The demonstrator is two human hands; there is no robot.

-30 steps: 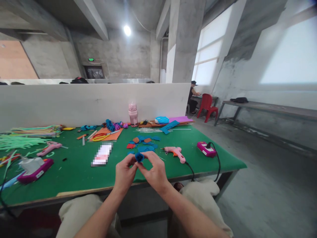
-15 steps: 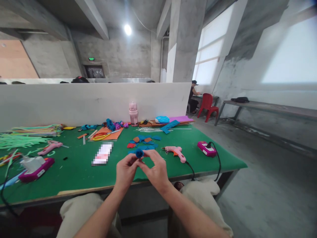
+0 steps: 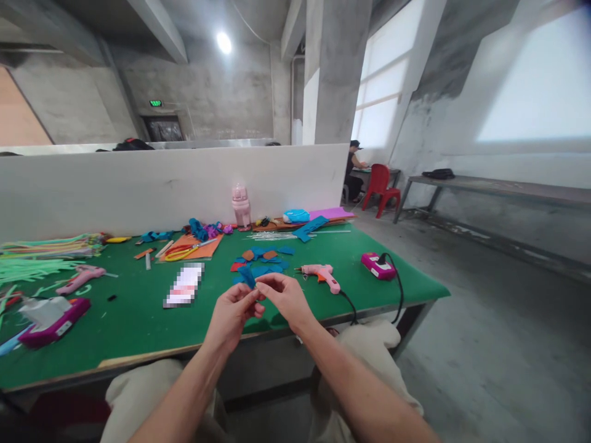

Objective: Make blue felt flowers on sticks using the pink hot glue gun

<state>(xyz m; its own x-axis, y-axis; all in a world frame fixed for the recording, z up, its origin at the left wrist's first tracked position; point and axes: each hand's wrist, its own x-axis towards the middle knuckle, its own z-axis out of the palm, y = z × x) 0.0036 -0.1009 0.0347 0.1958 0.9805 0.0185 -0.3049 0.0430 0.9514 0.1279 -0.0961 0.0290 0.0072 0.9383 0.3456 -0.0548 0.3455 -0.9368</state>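
Both of my hands meet over the front edge of the table, closed at the fingertips around a small blue flower-like piece (image 3: 248, 276). Its blue material points up and away from me, while its lower end is mostly hidden by my fingers. My left hand (image 3: 233, 312) pinches it from below and the left. From the right, my right hand (image 3: 285, 299) pinches the same piece with thumb and forefinger. Just beyond lie several cut blue pieces (image 3: 268, 269), brown pieces (image 3: 269, 254) and a red piece (image 3: 237, 267). A pink glue gun (image 3: 323, 274) rests right of my right hand.
The green table (image 3: 138, 332) holds a phone with a blurred screen (image 3: 184, 284), pliers (image 3: 182, 252), a second pink glue gun (image 3: 80, 280), purple power strips (image 3: 378, 266) and a pink bottle (image 3: 241, 206). A white partition (image 3: 175, 184) stands behind. Another person (image 3: 353, 169) sits far right.
The blue piece has tipped from facing me to pointing up and away. My fingers have shifted around it, and the whole view has turned slightly right.
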